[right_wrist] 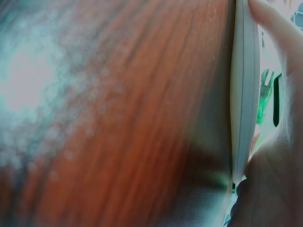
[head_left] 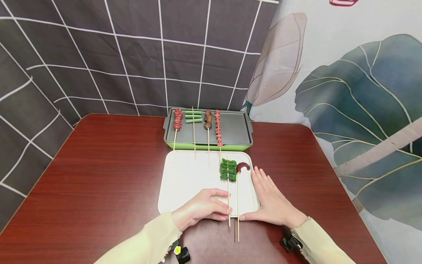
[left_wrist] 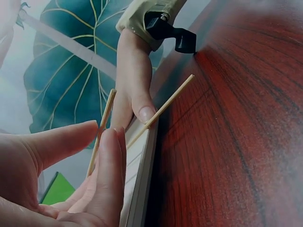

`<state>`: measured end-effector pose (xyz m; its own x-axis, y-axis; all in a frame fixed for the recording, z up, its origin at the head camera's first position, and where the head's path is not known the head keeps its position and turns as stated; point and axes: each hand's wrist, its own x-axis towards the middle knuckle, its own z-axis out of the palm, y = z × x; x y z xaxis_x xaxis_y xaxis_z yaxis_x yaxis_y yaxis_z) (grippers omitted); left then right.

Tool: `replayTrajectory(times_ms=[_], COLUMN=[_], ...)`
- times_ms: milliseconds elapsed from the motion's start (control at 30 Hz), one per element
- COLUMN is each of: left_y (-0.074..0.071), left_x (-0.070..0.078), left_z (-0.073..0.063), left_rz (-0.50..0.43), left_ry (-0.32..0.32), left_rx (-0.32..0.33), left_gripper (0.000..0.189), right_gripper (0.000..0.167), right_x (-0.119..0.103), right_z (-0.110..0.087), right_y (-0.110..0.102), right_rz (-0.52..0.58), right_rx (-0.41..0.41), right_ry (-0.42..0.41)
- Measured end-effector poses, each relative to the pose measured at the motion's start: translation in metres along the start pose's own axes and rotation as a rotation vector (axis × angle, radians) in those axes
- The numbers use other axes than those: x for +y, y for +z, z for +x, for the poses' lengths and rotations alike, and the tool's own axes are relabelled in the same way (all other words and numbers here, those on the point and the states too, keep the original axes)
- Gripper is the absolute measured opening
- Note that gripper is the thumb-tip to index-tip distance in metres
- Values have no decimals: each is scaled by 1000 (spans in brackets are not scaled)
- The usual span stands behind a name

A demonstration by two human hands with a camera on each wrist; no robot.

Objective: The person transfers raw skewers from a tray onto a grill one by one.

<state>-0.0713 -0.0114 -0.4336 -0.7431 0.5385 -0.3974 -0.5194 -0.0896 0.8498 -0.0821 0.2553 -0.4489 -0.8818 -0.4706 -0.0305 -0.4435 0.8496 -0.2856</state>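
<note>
Green pepper skewer (head_left: 228, 170) looks light, its stick (head_left: 228, 187) stiff; best held low, where the left grip (head_left: 209, 206) pinches it. Right grip (head_left: 271, 200), fingers straight, flanks the tray (head_left: 188, 179).

The white tray (head_left: 188, 179) looks like smooth plastic. Under it, the table (head_left: 108, 165) looks like wood, glossy, with streaky lines. Behind the tray, the grill pan (head_left: 234, 126) looks like dull metal, and its green base (head_left: 230, 147) like shiny plastic. Over the tray, the pepper pieces (head_left: 232, 170) look slick and plasticky; their thin stick (left_wrist: 108, 106) is bare wood. Farther behind the tray hangs wrinkly, dull cloth (head_left: 138, 55).
</note>
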Motion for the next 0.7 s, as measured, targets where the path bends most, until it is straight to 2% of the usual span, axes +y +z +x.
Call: replayTrajectory(times_ms=[333, 700], left_y=[-1, -3], left_x=[-4, -6], left_z=[-4, -5], left_rz=[-12, -21], left_ry=[-21, -14], left_rx=[17, 25], left_gripper=[44, 38], right_gripper=[142, 142], right_x=[1, 1], right_z=[-1, 0], right_y=[2, 1], right_rz=[-7, -13], right_rx=[12, 3], right_ry=[-4, 0])
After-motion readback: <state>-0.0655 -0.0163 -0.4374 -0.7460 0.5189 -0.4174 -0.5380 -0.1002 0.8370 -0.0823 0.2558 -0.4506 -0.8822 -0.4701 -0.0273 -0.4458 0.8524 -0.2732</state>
